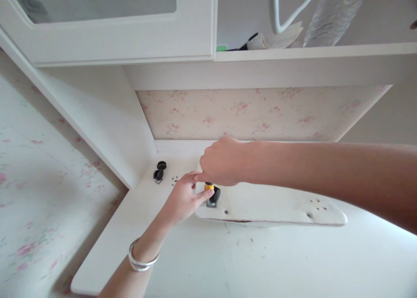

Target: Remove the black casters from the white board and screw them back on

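A black caster wheel (pixel 215 196) with a metal plate stands at the left end of a white board (pixel 267 202) with rounded corners. Over it is a screwdriver (pixel 209 187), of which a yellow collar and a little black show; its tip is hidden. My right hand (pixel 220 162) is closed in a fist around the top of the screwdriver. My left hand (pixel 186 199), with a silver bangle on its wrist, is closed lower down, its thumb against the yellow part and its fingers touching my right hand.
Several small dark screws (pixel 174 180) and another black caster (pixel 158 173) lie left of the board on the white desktop (pixel 130 237). The board has screw holes at its right end. Overhead hang a cabinet door (pixel 130 41) and an open shelf (pixel 312 51) holding papers.
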`<control>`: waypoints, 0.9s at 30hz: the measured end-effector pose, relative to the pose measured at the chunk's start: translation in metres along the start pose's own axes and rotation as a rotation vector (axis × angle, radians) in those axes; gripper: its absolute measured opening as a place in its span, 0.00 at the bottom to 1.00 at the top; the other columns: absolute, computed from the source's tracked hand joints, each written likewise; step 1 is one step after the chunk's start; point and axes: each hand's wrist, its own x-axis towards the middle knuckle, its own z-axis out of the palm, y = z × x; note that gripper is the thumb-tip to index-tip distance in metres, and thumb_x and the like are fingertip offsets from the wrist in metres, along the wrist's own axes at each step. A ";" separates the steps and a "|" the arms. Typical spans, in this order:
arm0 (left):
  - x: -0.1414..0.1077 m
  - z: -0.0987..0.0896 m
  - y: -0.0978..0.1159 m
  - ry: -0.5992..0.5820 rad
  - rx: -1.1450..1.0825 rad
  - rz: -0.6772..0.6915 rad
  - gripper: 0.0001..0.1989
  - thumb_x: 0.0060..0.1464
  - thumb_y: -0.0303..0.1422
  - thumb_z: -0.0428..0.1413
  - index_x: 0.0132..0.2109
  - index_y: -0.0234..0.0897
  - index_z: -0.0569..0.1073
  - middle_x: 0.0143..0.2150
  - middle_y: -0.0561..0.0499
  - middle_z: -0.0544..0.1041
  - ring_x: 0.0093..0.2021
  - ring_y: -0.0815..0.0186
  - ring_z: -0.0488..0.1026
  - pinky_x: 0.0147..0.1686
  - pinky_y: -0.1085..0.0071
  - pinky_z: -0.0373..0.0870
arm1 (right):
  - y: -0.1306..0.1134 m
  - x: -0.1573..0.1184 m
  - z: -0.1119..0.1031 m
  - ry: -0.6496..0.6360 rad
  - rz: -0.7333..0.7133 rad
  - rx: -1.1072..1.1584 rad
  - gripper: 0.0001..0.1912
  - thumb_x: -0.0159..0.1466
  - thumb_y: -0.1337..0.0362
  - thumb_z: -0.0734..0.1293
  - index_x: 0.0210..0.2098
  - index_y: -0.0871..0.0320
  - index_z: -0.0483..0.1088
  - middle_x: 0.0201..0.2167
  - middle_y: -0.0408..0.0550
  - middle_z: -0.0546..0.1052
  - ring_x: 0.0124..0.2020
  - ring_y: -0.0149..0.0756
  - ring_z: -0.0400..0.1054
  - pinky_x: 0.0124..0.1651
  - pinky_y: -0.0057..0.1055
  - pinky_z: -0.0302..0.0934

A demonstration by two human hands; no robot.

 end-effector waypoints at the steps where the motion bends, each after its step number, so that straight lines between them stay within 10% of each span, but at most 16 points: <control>1: 0.000 0.001 0.000 0.007 -0.016 0.007 0.11 0.52 0.40 0.60 0.41 0.42 0.76 0.36 0.53 0.75 0.35 0.65 0.69 0.35 0.71 0.64 | 0.000 0.000 0.000 0.002 0.006 0.006 0.15 0.65 0.57 0.61 0.46 0.52 0.75 0.35 0.55 0.76 0.40 0.49 0.71 0.34 0.40 0.61; 27: 0.001 0.002 -0.002 -0.098 -0.233 -0.098 0.15 0.51 0.44 0.59 0.27 0.38 0.68 0.22 0.59 0.60 0.24 0.72 0.57 0.25 0.74 0.54 | -0.002 0.002 0.009 0.044 -0.003 0.025 0.17 0.64 0.55 0.62 0.47 0.58 0.70 0.34 0.55 0.76 0.35 0.45 0.71 0.31 0.36 0.57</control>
